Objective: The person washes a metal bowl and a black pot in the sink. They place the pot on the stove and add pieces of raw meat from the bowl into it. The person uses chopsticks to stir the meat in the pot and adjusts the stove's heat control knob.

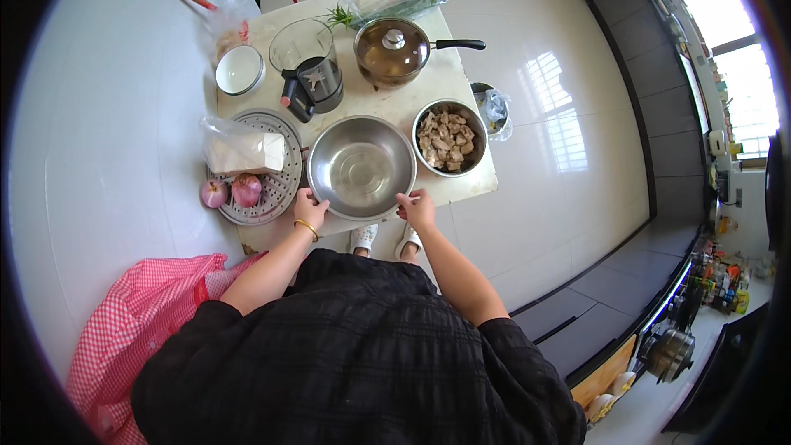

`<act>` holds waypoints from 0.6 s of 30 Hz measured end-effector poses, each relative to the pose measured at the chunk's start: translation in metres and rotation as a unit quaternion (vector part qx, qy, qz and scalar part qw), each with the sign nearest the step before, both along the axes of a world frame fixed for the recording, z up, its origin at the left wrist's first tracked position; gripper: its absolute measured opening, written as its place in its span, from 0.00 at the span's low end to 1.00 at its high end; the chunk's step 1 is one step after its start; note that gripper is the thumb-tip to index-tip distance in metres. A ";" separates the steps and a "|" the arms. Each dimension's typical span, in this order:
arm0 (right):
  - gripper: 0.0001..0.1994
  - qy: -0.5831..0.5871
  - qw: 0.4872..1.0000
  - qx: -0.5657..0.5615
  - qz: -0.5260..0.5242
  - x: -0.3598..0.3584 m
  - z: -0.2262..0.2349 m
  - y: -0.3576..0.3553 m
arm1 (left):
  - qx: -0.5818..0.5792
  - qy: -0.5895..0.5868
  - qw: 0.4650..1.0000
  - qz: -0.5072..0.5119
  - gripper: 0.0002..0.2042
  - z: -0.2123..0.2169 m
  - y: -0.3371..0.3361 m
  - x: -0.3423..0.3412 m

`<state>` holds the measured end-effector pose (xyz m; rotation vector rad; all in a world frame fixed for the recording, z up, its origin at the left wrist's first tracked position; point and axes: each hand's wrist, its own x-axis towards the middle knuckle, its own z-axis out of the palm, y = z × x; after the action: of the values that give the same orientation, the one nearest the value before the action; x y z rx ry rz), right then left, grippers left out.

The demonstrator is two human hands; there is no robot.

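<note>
Pale tiled floor [527, 222] surrounds a cream table [453, 189] in the head view, with dark cabinets [667, 107] off to the right and a red checked cloth [136, 305] at the near left. At the table's near edge sits a wide steel bowl [362, 166], nothing visible inside it. It lies straight ahead, just beyond the hands and centred between them; being round, it offers no long axis, and neither hand looks clearly nearer. The left hand [311, 209] pinches the rim at its near left, fingers curled closed; the right hand [418, 209] grips it likewise at the near right, so the hold seems evenly balanced. Just left of the bowl, a perforated steel tray [290, 156] carries a bagged pale block [264, 152] and two purple onions [246, 189]; whether tray and bowl touch, I cannot tell. Right of it stands a smaller steel bowl [419, 111] of meat pieces [446, 138]. Farther back are a lidded pan [391, 49] and a clear pitcher [301, 45].
</note>
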<state>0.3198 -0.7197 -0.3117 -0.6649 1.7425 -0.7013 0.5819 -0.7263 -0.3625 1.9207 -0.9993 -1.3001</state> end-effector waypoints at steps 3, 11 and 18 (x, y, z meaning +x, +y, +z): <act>0.23 -0.103 0.982 0.057 -0.150 -0.032 -0.022 -0.007 | 0.004 -0.077 0.997 -0.032 0.21 -0.016 -0.005 0.007; 0.16 -0.288 0.895 0.012 -0.341 -0.104 -0.077 -0.050 | -0.017 -0.124 0.991 -0.046 0.19 0.051 0.011 0.008; 0.07 -0.213 0.918 -0.068 -0.328 -0.120 -0.026 -0.032 | -0.089 0.034 0.986 -0.137 0.17 0.110 -0.019 -0.033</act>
<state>0.2001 -0.7515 -0.3372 0.0236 1.4972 -1.3303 0.5492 -0.7456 -0.2524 1.6354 -1.3331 -1.3655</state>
